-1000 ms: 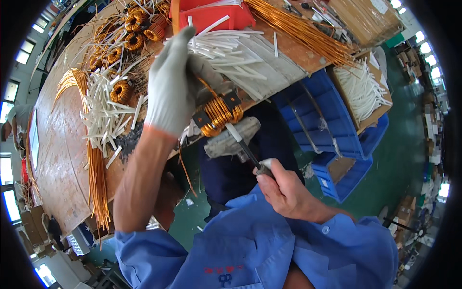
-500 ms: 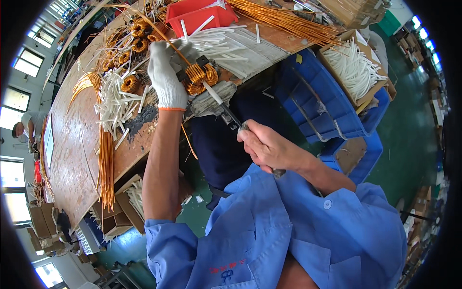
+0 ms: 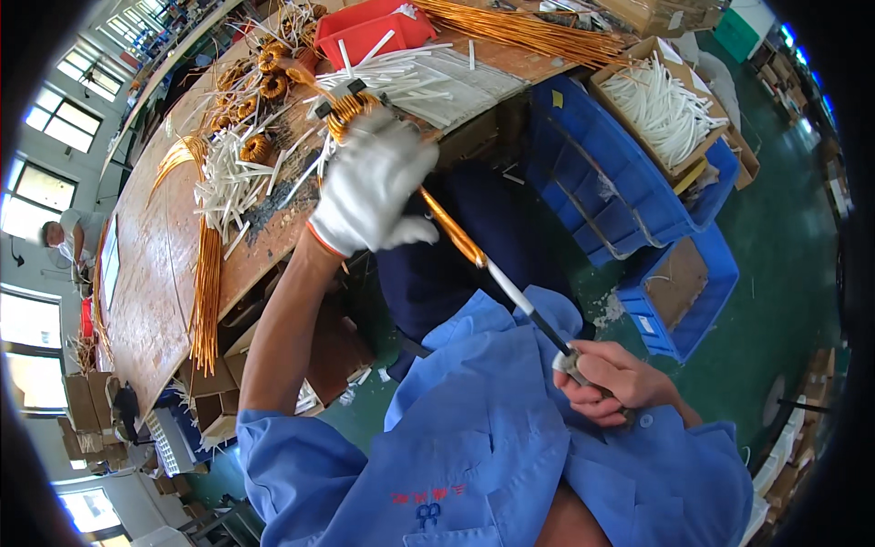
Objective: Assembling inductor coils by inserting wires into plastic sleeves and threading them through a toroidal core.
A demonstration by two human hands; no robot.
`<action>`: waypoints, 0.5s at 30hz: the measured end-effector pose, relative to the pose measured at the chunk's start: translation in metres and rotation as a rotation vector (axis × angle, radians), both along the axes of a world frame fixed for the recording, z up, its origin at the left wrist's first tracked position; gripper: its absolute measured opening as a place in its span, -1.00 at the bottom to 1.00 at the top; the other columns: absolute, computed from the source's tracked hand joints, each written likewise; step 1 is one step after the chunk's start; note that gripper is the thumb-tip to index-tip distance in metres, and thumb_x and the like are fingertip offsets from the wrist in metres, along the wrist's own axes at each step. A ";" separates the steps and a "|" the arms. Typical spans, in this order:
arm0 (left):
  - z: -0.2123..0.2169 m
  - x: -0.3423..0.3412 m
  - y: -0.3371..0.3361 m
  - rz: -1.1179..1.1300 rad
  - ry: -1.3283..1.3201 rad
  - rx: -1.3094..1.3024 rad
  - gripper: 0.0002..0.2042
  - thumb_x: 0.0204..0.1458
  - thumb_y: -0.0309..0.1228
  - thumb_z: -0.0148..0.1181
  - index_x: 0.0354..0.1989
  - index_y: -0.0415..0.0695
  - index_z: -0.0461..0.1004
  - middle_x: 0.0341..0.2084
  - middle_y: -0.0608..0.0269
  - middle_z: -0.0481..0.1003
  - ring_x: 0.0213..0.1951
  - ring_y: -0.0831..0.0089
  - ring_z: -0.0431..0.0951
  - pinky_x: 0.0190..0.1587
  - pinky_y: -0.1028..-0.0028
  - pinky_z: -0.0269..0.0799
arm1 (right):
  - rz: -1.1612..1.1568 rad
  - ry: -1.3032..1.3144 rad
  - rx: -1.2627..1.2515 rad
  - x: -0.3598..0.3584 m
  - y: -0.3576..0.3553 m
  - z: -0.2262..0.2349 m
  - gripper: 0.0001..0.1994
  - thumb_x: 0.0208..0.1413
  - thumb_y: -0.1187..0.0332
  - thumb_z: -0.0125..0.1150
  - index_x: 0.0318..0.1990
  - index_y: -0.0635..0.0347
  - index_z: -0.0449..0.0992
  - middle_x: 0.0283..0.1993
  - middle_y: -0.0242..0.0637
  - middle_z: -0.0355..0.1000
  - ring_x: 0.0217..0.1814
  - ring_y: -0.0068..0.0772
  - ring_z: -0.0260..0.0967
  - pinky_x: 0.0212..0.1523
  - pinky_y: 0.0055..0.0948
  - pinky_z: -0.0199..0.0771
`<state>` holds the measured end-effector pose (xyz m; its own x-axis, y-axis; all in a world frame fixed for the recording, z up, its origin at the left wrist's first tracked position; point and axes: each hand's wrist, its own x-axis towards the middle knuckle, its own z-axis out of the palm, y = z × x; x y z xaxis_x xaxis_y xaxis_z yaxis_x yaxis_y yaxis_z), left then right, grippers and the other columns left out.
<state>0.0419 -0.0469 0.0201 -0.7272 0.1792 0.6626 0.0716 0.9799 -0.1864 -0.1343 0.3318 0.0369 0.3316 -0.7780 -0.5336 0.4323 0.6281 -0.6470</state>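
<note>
Watching remotely, I see the copper-wound coil with black blocks (image 3: 345, 116) over the wooden worktable (image 3: 150, 264), just beyond the white-gloved left hand (image 3: 374, 187), the nearer one; its fingers look partly spread, but blur hides any hold. An orange copper wire strand (image 3: 453, 228) slants near-right, in line with the white-and-black rod tool (image 3: 531, 311), whose handle the bare right hand (image 3: 615, 381) wraps tightly. Half a second ago rod and coil met; now they're well apart.
</note>
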 end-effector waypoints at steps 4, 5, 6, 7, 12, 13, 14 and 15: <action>0.009 0.010 0.011 0.124 -0.316 -0.027 -0.64 0.28 -0.13 0.28 -0.20 -0.27 0.56 -0.39 0.08 0.56 -0.24 0.03 0.66 -0.05 0.08 0.56 | 0.054 -0.167 0.050 -0.025 0.066 -0.026 -0.69 0.56 0.23 -0.11 0.07 0.37 0.35 -0.46 -0.50 0.15 -0.66 -0.73 0.04 -0.69 -0.57 0.16; 0.014 0.013 0.010 0.154 -0.202 0.100 -0.66 0.26 -0.15 0.31 -0.26 -0.25 0.57 -0.44 0.06 0.55 -0.28 0.03 0.66 -0.12 0.10 0.56 | 0.089 -0.211 0.017 -0.038 0.091 -0.042 -0.68 0.55 0.23 -0.10 0.08 0.38 0.36 -0.46 -0.49 0.17 -0.66 -0.72 0.05 -0.69 -0.57 0.16; 0.021 0.016 0.010 0.189 -0.099 0.216 -0.69 0.25 -0.17 0.34 -0.31 -0.22 0.57 -0.48 0.04 0.55 -0.33 0.02 0.65 -0.19 0.12 0.57 | 0.131 -0.265 -0.026 -0.043 0.093 -0.047 -0.68 0.55 0.23 -0.09 0.08 0.39 0.37 -0.46 -0.48 0.19 -0.67 -0.70 0.06 -0.69 -0.57 0.17; 0.030 0.016 0.009 0.223 0.007 0.332 -0.70 0.23 -0.20 0.36 -0.37 -0.20 0.58 -0.53 0.01 0.54 -0.37 0.02 0.65 -0.27 0.15 0.57 | 0.124 -0.155 -0.026 -0.046 0.093 -0.054 -0.68 0.54 0.24 -0.08 0.08 0.40 0.38 -0.46 -0.47 0.21 -0.67 -0.69 0.07 -0.68 -0.56 0.18; 0.089 -0.039 -0.041 0.336 0.280 1.295 -0.43 0.42 0.14 0.01 -0.59 0.03 0.24 -0.75 0.48 0.16 -0.72 0.64 0.16 -0.67 0.48 0.12 | -0.025 0.184 -0.085 -0.024 -0.004 -0.044 -0.71 0.55 0.27 -0.08 0.00 0.39 0.41 -0.50 -0.45 0.24 -0.67 -0.67 0.12 -0.69 -0.54 0.20; 0.098 -0.048 -0.047 0.401 0.312 1.451 -0.44 0.41 0.14 0.03 -0.60 0.06 0.21 -0.76 0.51 0.10 -0.74 0.64 0.11 -0.70 0.47 0.08 | -0.040 0.145 -0.154 -0.018 -0.037 -0.044 -0.71 0.56 0.25 -0.09 -0.01 0.37 0.40 -0.50 -0.46 0.24 -0.66 -0.68 0.13 -0.70 -0.54 0.20; 0.103 -0.054 -0.060 0.366 0.346 1.529 -0.45 0.40 0.12 0.04 -0.60 0.08 0.19 -0.76 0.52 0.07 -0.74 0.63 0.08 -0.70 0.47 0.04 | -0.062 0.106 -0.220 -0.011 -0.069 -0.044 -0.70 0.56 0.24 -0.09 -0.02 0.35 0.40 -0.51 -0.47 0.24 -0.65 -0.69 0.13 -0.70 -0.54 0.20; 0.106 -0.056 -0.076 0.334 0.379 1.608 -0.46 0.40 0.10 0.06 -0.60 0.09 0.17 -0.75 0.54 0.04 -0.74 0.62 0.06 -0.70 0.46 0.01 | -0.076 0.059 -0.237 -0.003 -0.102 -0.035 -0.70 0.57 0.22 -0.11 -0.02 0.34 0.39 -0.49 -0.46 0.24 -0.64 -0.69 0.14 -0.71 -0.55 0.20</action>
<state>-0.0142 -0.1230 0.1256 -0.3591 -0.9226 0.1409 0.0251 0.1414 0.9896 -0.1371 0.2301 0.0015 0.2414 -0.9053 -0.3496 0.4296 0.4227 -0.7979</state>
